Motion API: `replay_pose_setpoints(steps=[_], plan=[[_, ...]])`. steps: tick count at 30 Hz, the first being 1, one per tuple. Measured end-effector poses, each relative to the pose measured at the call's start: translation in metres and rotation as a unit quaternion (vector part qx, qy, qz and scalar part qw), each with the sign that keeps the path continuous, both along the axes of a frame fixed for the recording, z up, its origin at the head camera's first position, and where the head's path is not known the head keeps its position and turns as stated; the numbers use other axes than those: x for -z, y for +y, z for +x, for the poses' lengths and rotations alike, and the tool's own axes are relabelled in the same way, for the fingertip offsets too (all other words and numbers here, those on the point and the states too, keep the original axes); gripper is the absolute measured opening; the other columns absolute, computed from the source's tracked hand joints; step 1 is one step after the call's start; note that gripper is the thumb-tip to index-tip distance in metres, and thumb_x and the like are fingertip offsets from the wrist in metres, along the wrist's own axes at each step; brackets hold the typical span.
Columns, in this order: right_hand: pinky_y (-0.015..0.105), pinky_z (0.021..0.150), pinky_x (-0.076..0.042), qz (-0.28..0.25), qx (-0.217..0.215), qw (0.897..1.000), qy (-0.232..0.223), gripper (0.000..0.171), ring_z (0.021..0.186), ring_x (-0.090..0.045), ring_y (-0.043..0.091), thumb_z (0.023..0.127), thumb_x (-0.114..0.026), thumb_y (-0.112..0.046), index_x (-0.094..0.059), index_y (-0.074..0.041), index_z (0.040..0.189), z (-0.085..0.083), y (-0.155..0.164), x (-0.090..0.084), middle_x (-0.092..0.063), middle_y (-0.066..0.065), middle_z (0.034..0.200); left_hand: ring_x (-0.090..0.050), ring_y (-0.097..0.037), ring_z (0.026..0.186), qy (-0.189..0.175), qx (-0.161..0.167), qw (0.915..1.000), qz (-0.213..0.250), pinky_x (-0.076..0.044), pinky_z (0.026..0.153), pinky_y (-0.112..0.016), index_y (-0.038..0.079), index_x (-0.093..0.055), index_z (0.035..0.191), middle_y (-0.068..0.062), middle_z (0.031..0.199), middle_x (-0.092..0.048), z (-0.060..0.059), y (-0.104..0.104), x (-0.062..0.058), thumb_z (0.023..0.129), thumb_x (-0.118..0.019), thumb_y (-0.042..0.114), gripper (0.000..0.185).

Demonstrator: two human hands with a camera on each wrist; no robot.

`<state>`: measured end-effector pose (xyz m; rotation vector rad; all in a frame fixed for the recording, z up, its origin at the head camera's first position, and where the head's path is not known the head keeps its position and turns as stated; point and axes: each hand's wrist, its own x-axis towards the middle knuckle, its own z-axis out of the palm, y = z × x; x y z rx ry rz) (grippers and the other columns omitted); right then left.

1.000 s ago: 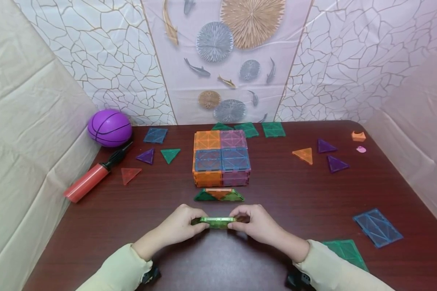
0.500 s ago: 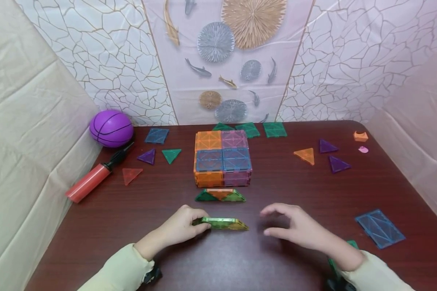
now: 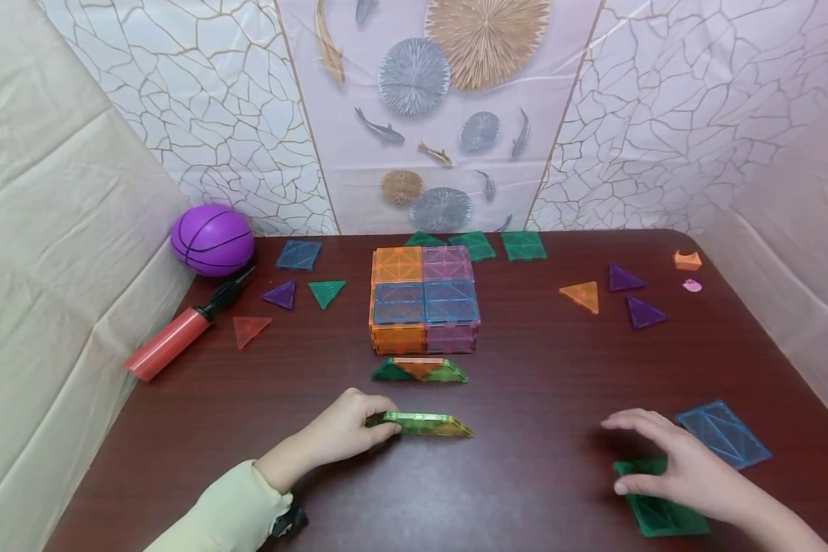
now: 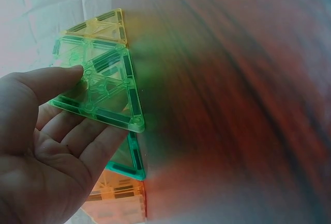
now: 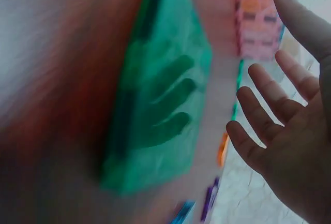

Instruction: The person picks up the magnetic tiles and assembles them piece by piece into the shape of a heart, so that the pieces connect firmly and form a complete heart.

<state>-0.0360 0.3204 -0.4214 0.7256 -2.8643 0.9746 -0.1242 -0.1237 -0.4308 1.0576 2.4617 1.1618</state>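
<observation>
My left hand [image 3: 352, 424] pinches one end of an upright strip of light green and yellow magnetic tiles [image 3: 428, 424], thumb on the near face. In the left wrist view the thumb lies across the light green triangle tile [image 4: 103, 87] with the fingers behind it. My right hand [image 3: 690, 468] holds nothing; its fingers are spread and partly cover a green magnetic tile [image 3: 669, 517] at the right. The right wrist view shows that green tile [image 5: 160, 94], blurred, beside the parted fingers. Behind the strip stands a similar one of green and orange triangles [image 3: 419, 370].
A box of orange, purple and blue tiles [image 3: 424, 299] stands mid-table. A larger blue tile [image 3: 724, 435] lies beside my right hand. Loose triangles, including an orange one [image 3: 583, 297], lie to both sides. A purple ball [image 3: 211, 239] and red hand pump [image 3: 169, 343] are at left.
My right hand has let go of the strip's right end, opened and moved right to the green tile. The left hand keeps its grip on the strip in the same place.
</observation>
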Motion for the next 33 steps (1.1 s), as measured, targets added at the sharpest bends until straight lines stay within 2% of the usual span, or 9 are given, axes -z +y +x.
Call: replay_pose_setpoints(steps=[3,5,8,10,14,17,21,27,33], plan=[[0.013,0.075,-0.043,0.027,-0.001,1.000,-0.009,0.068,0.111,-0.037,-0.014,0.064,-0.088,-0.024,-0.059,-0.015,0.125,0.006,0.016,0.007,-0.052,-0.015,0.122,-0.050,0.002,0.060,0.000,0.000,1.0000,0.000,-0.044,0.059,-0.017,0.010,-0.072,0.089,0.003,0.077,-0.070,0.001,0.000,0.000,0.088,-0.069,0.011,0.003],[0.016,0.071,-0.043,0.055,0.000,0.998,-0.017,0.073,0.111,-0.032,-0.016,0.062,-0.088,-0.033,-0.058,-0.017,0.127,0.009,0.024,0.011,-0.051,-0.014,0.123,-0.049,0.002,0.059,0.000,-0.001,1.0000,-0.002,-0.044,0.059,-0.017,0.009,-0.072,0.088,0.003,0.076,-0.070,0.001,0.000,-0.001,0.088,-0.069,0.011,0.003],[0.019,0.069,-0.043,0.100,-0.006,0.994,-0.037,0.079,0.111,-0.024,-0.019,0.061,-0.084,-0.049,-0.055,-0.020,0.130,0.012,0.034,0.015,-0.051,-0.010,0.124,-0.050,0.002,0.060,0.001,-0.001,1.0000,-0.004,-0.044,0.059,-0.017,0.009,-0.072,0.088,0.004,0.077,-0.069,0.001,0.000,-0.002,0.088,-0.069,0.012,0.004],[0.027,0.070,-0.044,0.125,-0.008,0.991,-0.046,0.085,0.112,-0.021,-0.018,0.059,-0.080,-0.058,-0.054,-0.022,0.131,0.014,0.037,0.018,-0.050,-0.005,0.125,-0.050,0.002,0.060,0.001,-0.001,1.0000,-0.005,-0.044,0.060,-0.017,0.010,-0.072,0.089,0.005,0.077,-0.069,0.001,0.000,-0.003,0.089,-0.069,0.012,0.004],[0.041,0.072,-0.041,0.167,-0.016,0.985,-0.042,0.089,0.112,-0.026,-0.010,0.058,-0.074,-0.068,-0.054,-0.024,0.132,0.015,0.040,0.021,-0.048,0.000,0.126,-0.050,0.002,0.061,-0.001,0.000,1.0000,-0.005,-0.045,0.060,-0.017,0.011,-0.072,0.089,0.004,0.078,-0.070,0.001,0.000,-0.002,0.089,-0.069,0.012,0.003],[0.039,0.071,-0.040,0.187,-0.018,0.982,-0.024,0.085,0.108,-0.035,-0.001,0.059,-0.075,-0.068,-0.057,-0.025,0.130,0.014,0.039,0.022,-0.049,-0.003,0.123,-0.050,0.003,0.061,-0.001,-0.001,1.0000,-0.005,-0.045,0.061,-0.017,0.012,-0.072,0.090,0.005,0.079,-0.070,0.002,0.000,-0.002,0.089,-0.069,0.011,0.003],[0.030,0.068,-0.038,0.189,-0.020,0.982,-0.007,0.078,0.100,-0.039,0.002,0.062,-0.079,-0.062,-0.059,-0.025,0.128,0.009,0.034,0.020,-0.048,-0.009,0.116,-0.050,0.003,0.061,-0.005,-0.003,0.9999,-0.009,-0.046,0.061,-0.018,0.013,-0.072,0.092,0.006,0.080,-0.070,0.002,0.000,-0.002,0.088,-0.069,0.012,0.004],[0.024,0.066,-0.040,0.175,-0.006,0.984,0.005,0.074,0.096,-0.040,0.003,0.064,-0.081,-0.061,-0.061,-0.021,0.124,-0.001,0.015,0.014,-0.047,-0.012,0.111,-0.048,0.003,0.058,-0.014,-0.004,0.9998,-0.015,-0.045,0.060,-0.017,0.015,-0.072,0.092,0.006,0.080,-0.069,0.002,0.000,-0.003,0.088,-0.069,0.013,0.005],[0.022,0.066,-0.043,0.123,0.000,0.992,-0.010,0.072,0.095,-0.040,0.005,0.065,-0.082,-0.057,-0.061,-0.020,0.123,-0.020,-0.014,0.002,-0.047,-0.010,0.110,-0.047,0.003,0.057,-0.019,-0.002,0.9997,-0.013,-0.044,0.059,-0.017,0.014,-0.071,0.092,0.004,0.081,-0.070,0.001,0.000,-0.004,0.089,-0.069,0.013,0.004]])
